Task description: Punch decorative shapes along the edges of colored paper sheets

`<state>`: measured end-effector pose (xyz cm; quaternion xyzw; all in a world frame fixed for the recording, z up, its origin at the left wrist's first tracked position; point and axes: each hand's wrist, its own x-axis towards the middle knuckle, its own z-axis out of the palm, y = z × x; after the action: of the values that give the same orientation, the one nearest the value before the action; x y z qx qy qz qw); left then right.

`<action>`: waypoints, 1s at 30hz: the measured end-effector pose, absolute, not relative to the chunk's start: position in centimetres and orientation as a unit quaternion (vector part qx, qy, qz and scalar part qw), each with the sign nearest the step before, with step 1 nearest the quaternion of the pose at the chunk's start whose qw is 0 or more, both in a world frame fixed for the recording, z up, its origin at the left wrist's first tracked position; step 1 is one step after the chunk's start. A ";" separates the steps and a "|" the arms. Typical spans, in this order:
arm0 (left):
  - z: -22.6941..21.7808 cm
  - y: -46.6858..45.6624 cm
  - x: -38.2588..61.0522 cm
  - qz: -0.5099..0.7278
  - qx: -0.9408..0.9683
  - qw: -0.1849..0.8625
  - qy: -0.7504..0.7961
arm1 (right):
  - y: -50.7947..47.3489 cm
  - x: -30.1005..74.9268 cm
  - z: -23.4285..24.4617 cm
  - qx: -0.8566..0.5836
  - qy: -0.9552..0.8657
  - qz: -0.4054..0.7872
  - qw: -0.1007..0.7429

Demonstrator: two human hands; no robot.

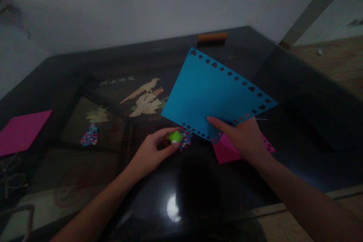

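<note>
Quietly, the left hand (151, 152) wraps its grip around a small lime-green and white punch, apparently plastic (175, 136), while the right hand (246, 138) clamps a blue rectangular paper sheet (198, 89) with shape-cut borders, thumb on top. Just beyond and right of the left grip, the sheet sets its perforated near edge beside the punch, its long axis pointing from far left to near right.

The scene is dim and underexposed, the wall (141, 7) a murky grey and the glossy tabletop (215, 193) nearly black, with one strong white glare (173, 208) thrown back near the lower middle and fainter reflections to the left. The blue sheet (195, 90) stands out as the most vivid patch, slightly shaded around the right hand (249, 140). Fine detail sinks into the dark, and the outer edges look soft and stretched.
</note>
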<state>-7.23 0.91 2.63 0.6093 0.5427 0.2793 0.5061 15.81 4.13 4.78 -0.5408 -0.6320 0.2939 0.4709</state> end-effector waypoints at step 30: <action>3.1 1.1 -8.3 0.237 0.740 0.404 0.483 | 4.0 15.9 4.9 -0.555 -0.630 0.280 0.466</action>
<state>-8.35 1.11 3.15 0.7399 0.4830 0.2371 0.4039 15.90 4.01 4.89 -0.5547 -0.6299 0.2801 0.4659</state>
